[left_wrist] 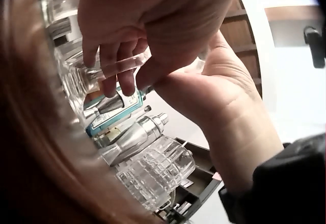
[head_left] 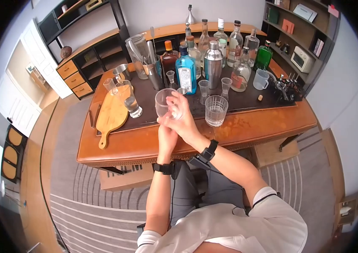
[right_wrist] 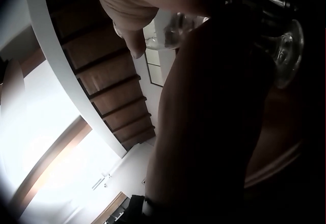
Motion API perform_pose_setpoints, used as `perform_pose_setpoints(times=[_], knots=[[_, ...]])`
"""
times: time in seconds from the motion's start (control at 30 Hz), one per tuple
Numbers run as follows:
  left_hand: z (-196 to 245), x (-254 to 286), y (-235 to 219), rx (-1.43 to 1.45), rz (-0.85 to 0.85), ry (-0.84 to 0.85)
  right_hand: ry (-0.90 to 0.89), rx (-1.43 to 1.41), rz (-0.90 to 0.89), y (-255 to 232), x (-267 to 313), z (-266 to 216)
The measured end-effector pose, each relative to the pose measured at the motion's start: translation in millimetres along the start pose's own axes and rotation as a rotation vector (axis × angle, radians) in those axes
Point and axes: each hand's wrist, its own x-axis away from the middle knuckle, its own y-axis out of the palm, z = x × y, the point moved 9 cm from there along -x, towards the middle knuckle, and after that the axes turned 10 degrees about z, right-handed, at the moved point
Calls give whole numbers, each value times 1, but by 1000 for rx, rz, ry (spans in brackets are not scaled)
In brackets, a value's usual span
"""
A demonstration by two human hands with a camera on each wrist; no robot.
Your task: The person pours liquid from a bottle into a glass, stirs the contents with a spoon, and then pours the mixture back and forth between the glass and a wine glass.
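Note:
A clear stemmed glass (head_left: 162, 101) is held above the front of the dark table mat. The right hand (head_left: 184, 119) has its fingers bent against the glass, and the left hand (head_left: 167, 134) lies lower, partly hidden behind it. In the left wrist view the left hand (left_wrist: 158, 20) curls its fingers near the clear stem (left_wrist: 125, 66), with the right hand (left_wrist: 214, 89) close against it. The right wrist view is dark; the right hand (right_wrist: 145, 5) shows at the top, and a round glass foot (right_wrist: 289, 50) beyond the other arm.
A cut-glass tumbler (head_left: 216, 111) stands right of the hands. Left are a wooden board (head_left: 112, 110) and a small glass (head_left: 133, 107). Behind stand a blue bottle (head_left: 186, 74), a steel shaker (head_left: 213, 65), several other bottles and jiggers. A clear jug (head_left: 261, 80) is farther right.

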Motion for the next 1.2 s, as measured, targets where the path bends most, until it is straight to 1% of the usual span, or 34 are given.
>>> perform_pose_setpoints(times=[0.03,0.07,0.1,0.17,0.2,0.27,0.3,0.37,0.4,0.43,0.47,0.5,0.53,0.57,0.6,0.63,0.7,0.73,0.8,0.83,0.9,0.93,1.0,1.07,1.13,1.2], knots=[[-4,-2,0,50,26,-30,-6,-14,-28,3,0,-1],[-8,-2,0,101,53,-63,10,45,-55,4,1,-1],[-10,-4,2,100,54,-59,7,43,-58,3,-1,-1],[-8,-4,4,83,83,-12,-73,169,-125,6,-2,-4],[-8,-3,5,76,97,9,-70,169,-124,4,-3,-3],[-7,-2,7,63,127,54,27,162,-97,-2,-5,1],[-9,-2,7,63,126,54,27,161,-96,-4,-3,1],[-31,-1,11,36,105,-103,-156,346,-67,-13,4,-15],[-39,2,11,34,105,-111,-214,443,-41,-24,11,-24],[-47,2,10,-1,132,-93,-279,538,-20,-30,15,-43],[-52,4,8,-38,158,-81,-407,592,51,-39,22,-65],[-47,6,6,-41,160,-90,-461,641,154,-53,27,-83],[-39,5,6,-28,146,-170,-554,733,272,-69,33,-99],[-38,7,8,-16,130,-253,-557,741,391,-91,33,-108],[-38,7,9,66,191,-185,-573,753,477,-109,33,-116],[-39,6,9,64,192,-190,-548,874,516,-121,31,-121],[-42,8,10,7,169,-199,-444,1130,452,-144,21,-107],[-45,8,10,8,172,-199,-446,1131,449,-156,21,-98],[-52,8,11,-19,172,-175,-70,815,323,-183,14,-43],[-50,9,10,-19,176,-178,-68,816,319,-185,15,-39],[-45,8,10,-13,196,-175,113,726,272,-189,13,-15],[-48,9,9,-15,202,-178,83,748,273,-187,12,-15],[-47,7,9,-61,199,-111,78,776,282,-186,12,-14],[-45,8,9,-53,198,-138,71,802,289,-186,10,-12],[-43,6,9,-49,184,-158,69,709,313,-186,9,-13],[-41,6,8,-43,182,-173,75,726,292,-182,3,-18]])
